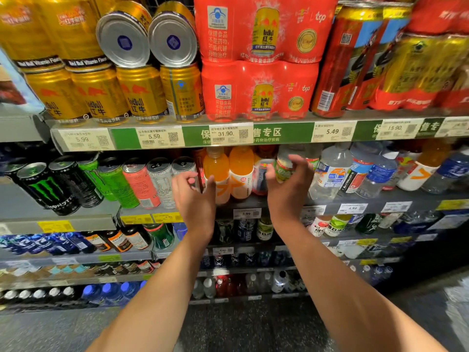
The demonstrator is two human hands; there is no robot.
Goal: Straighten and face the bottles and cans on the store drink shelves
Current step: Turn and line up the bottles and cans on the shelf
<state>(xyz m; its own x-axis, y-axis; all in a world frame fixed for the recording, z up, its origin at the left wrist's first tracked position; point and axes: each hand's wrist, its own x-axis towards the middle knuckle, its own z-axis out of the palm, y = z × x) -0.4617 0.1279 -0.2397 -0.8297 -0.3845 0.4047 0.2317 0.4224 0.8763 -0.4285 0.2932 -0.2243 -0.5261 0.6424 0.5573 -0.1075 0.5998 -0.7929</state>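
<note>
My left hand [194, 196] reaches to the second shelf [253, 203], fingers curled beside a slim dark can [200, 166], thumb against an orange bottle [216, 171]. Whether it grips the can is unclear. My right hand [289, 184] wraps thumb and fingers around a small bottle with a green and red label [283, 170]. A second orange bottle [241, 171] stands between my hands. Monster cans [48, 186] and pale cans [160, 181] stand left of my hands, clear water bottles [332, 171] to the right.
The upper shelf holds gold Red Bull cans [99, 95], two cans lying on their sides [147, 36] and red multipacks [258, 90]. A price rail [228, 134] overhangs the second shelf. Lower shelves hold several more bottles [243, 229]. Grey floor [241, 326] lies below.
</note>
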